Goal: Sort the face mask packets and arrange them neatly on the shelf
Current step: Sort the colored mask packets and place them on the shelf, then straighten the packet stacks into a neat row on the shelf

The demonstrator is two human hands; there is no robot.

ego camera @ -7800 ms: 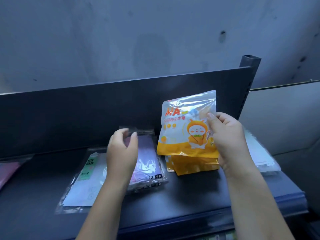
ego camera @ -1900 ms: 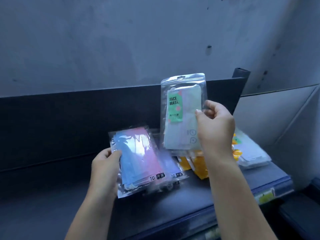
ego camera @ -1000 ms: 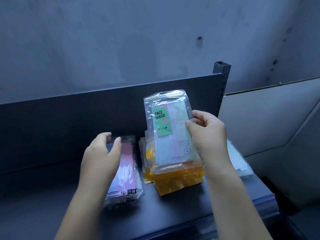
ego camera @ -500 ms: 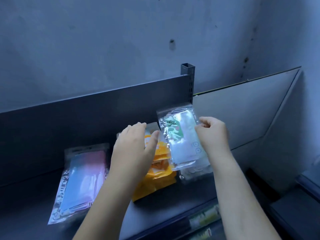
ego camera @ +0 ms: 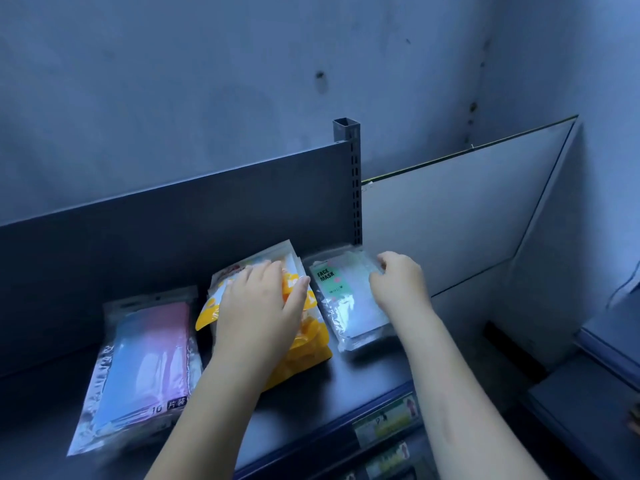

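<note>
Left hand (ego camera: 256, 306), grip flat, is pressing orange plastic packets (ego camera: 308, 344); right hand (ego camera: 398, 285) is pinching the clear green-labelled packet (ego camera: 346, 306) (sorting seemingly done, squaring remaining).

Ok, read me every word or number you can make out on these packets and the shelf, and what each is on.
"FACE MASK": green label on the clear packet.
"10 片装": bottom edge of the pink and blue packet.
Small print below "FACE MASK": too small to read.
Orange packets: print blurred and partly covered.
Shelf-edge tags: too blurred.
</note>
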